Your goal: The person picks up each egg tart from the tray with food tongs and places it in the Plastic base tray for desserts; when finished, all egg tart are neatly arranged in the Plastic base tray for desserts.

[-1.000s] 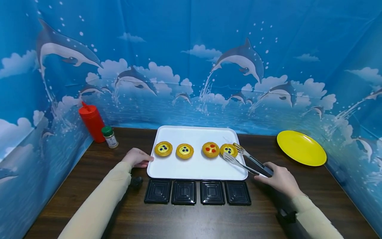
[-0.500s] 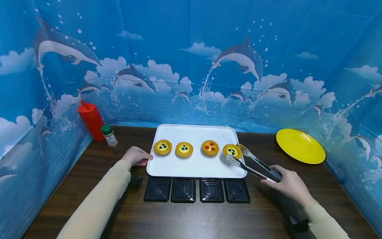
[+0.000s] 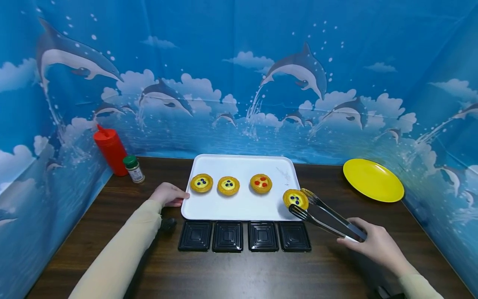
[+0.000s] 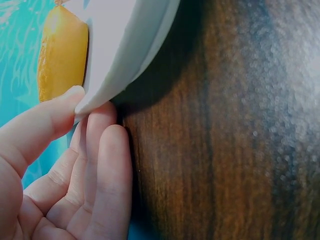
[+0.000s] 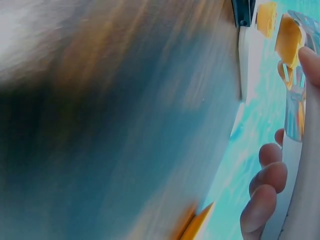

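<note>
My left hand (image 3: 169, 195) pinches the left edge of a white tray (image 3: 239, 211), thumb on top and fingers beneath the rim in the left wrist view. In my right hand (image 3: 377, 243) is a pair of metal tongs (image 3: 332, 214), fingers on one side and thumb on the other. Their slotted tips are around an egg tart (image 3: 295, 198) with blueberries, above the tray's right front corner. Still on the tray are two blueberry tarts (image 3: 201, 183) at the left and a tart with red pieces (image 3: 260, 183) right of centre.
Several black square dishes (image 3: 228, 236) stand in a row before the tray. A yellow plate (image 3: 373, 180) lies at the back right. At the back left are a red squeeze bottle (image 3: 111, 150) and a green-capped shaker (image 3: 133, 168). A dolphin-print cloth (image 3: 239, 83) hangs behind.
The tongs have carried the rightmost blueberry tart away from the red-topped one, toward the tray's right front corner. My right hand has drawn back to the right; my left stays at the tray edge.
</note>
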